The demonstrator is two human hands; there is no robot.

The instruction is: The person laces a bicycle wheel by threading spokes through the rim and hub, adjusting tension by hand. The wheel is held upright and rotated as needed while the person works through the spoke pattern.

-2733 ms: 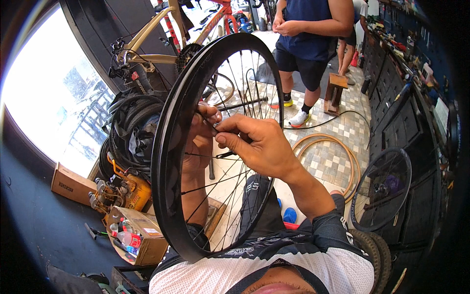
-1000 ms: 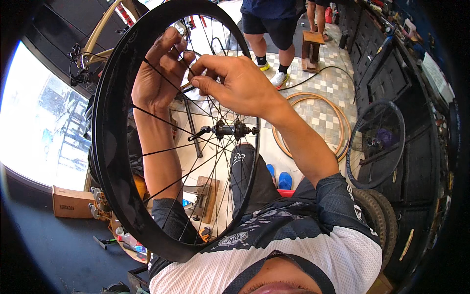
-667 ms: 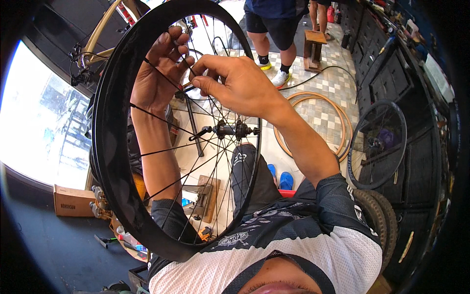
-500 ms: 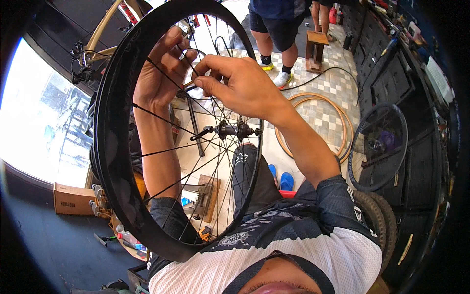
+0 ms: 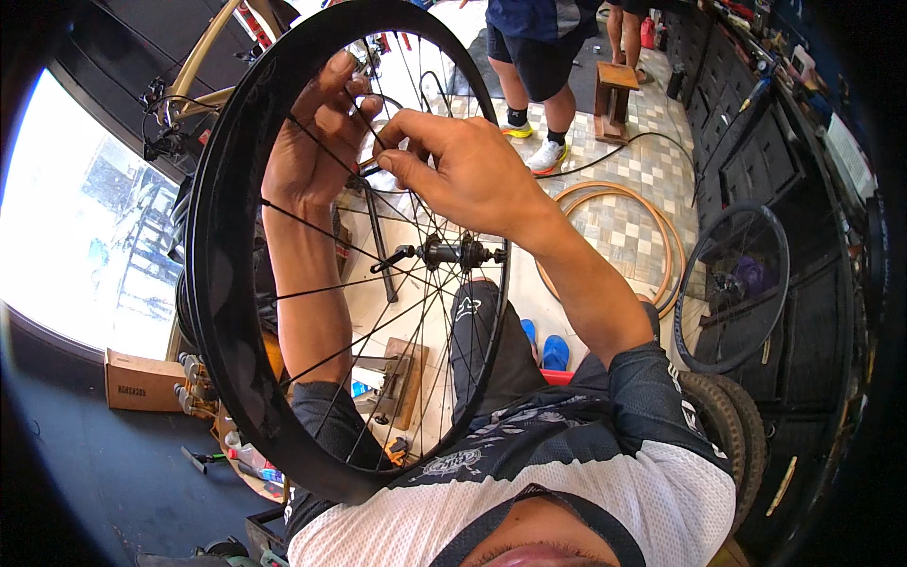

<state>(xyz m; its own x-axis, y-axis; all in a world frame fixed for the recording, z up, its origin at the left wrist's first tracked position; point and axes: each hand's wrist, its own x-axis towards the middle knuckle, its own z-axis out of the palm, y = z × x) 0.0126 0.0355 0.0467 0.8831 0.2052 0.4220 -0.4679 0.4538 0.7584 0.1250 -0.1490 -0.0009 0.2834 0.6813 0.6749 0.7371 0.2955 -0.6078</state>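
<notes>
A black deep-rimmed bicycle wheel [image 5: 219, 312] stands tilted before me, its lower rim close to my chest. Thin black spokes run from the rim to a dark hub [image 5: 449, 252], which has a quick-release lever. My left hand [image 5: 321, 142] reaches up behind the near spokes, its fingers curled among them at the upper part of the wheel. From the right, my right hand [image 5: 463, 170] pinches a spoke between thumb and forefinger, close to the left fingertips. The exact contact of the left fingers is partly hidden by the spokes.
Two tan tyres [image 5: 666, 231] lie on the tiled floor. A spoked wheel [image 5: 732, 283] leans on black drawers [image 5: 756, 156] at right. A wooden stool [image 5: 614, 90] and two standing people are beyond. A cardboard box [image 5: 142, 380] and a bicycle frame [image 5: 198, 61] are at left.
The whole view has shifted slightly. Both hands keep nearly the same pose at the spokes, and the wheel has barely moved.
</notes>
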